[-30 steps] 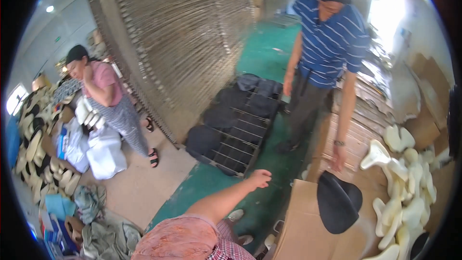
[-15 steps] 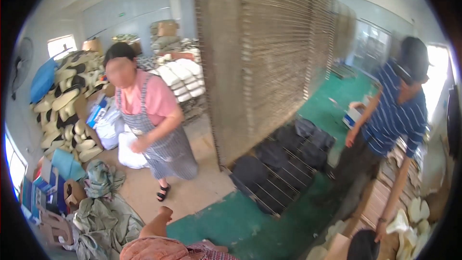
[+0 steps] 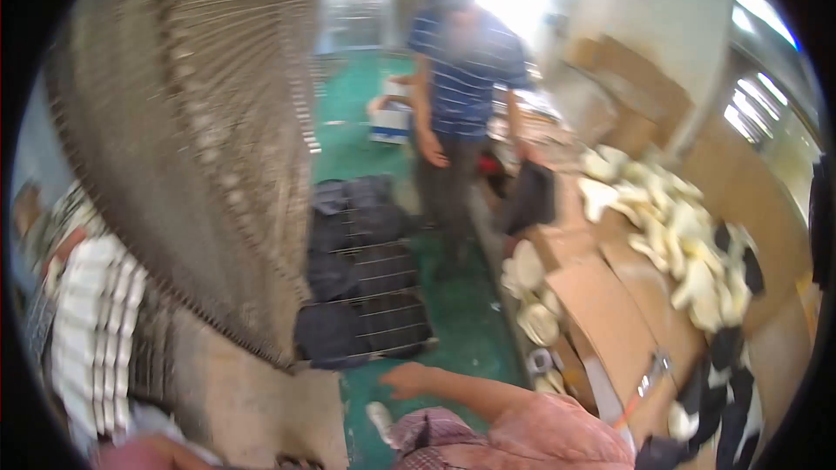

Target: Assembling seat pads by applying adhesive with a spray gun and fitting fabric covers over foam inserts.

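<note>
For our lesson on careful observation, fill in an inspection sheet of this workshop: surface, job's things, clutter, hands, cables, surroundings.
Surface: green floor; cardboard-covered bench at right.
Job's things: wire rack on the floor, holding dark pieces; nearest the outstretched hand.
Clutter: heap of cream shaped pieces on the bench, some black ones among them.
Hands: one hand reaches toward the rack, fingers spread, holding nothing; which hand it is cannot be told; the other not in view.
Cables: nothing seen.
Surroundings: tall stack of racks at left; a person in a striped shirt holding a dark piece.
</note>
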### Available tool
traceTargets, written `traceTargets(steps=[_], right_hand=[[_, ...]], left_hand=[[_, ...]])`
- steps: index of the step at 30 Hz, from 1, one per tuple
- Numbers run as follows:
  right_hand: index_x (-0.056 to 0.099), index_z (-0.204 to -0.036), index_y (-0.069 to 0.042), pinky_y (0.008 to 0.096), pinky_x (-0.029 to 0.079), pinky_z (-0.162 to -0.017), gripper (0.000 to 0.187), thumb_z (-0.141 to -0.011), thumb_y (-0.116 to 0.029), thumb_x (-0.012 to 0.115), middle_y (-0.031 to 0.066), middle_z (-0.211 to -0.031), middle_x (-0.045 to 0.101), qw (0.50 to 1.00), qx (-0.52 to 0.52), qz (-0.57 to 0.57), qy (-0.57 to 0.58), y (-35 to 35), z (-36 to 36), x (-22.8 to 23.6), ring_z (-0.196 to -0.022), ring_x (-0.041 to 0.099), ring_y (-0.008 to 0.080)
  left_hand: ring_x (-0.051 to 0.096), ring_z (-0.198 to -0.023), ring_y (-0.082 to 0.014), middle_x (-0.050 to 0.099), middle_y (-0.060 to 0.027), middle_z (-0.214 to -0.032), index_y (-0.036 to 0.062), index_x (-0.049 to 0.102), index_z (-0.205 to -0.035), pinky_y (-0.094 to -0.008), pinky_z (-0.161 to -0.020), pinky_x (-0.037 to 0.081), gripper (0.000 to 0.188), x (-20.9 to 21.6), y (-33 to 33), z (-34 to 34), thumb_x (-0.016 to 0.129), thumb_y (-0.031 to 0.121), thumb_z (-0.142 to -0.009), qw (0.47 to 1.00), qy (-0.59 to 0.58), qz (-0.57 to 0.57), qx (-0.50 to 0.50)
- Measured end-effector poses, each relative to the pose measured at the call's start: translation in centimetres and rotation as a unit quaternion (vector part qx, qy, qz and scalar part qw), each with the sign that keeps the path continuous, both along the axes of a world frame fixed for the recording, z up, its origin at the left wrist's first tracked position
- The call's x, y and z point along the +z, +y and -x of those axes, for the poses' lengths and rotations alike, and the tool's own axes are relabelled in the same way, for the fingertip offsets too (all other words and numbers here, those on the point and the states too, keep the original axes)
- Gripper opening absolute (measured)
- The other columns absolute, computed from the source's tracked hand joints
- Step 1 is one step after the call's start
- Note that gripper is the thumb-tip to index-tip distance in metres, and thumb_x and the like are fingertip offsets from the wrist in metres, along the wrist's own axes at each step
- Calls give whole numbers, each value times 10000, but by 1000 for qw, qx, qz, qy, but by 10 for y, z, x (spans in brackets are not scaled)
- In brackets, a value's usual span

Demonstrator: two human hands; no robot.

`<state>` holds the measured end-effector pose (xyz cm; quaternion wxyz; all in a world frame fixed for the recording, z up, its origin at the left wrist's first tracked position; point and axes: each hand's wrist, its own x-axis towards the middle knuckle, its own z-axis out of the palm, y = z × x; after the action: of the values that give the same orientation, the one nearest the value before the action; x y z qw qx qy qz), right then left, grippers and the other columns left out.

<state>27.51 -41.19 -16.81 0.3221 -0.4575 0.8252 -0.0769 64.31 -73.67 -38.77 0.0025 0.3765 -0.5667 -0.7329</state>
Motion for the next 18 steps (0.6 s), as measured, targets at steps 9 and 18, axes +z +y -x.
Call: traceTargets(steps=[9,18], right_hand=[[523,-1231,-113,442,485,-842,521,-766,-330,619,150,-1128,606,999,-10,45,4,-143,59,-9,-1021,586,341],[653,-998,-92,368,508,-767,416,-744,-420,638,138,-901,670,993,-113,33,17,-146,119,-103,-887,639,291]], left_hand=[[555,-893,-407,505,-141,-1088,76,430,-1150,-518,-683,496,352,21,-170,47,537,219,-847,891,-60,-320,317],[498,-673,-289,510,-140,-880,80,492,-975,-486,-550,458,179,30,-242,76,527,140,-810,755,-130,-182,617]])
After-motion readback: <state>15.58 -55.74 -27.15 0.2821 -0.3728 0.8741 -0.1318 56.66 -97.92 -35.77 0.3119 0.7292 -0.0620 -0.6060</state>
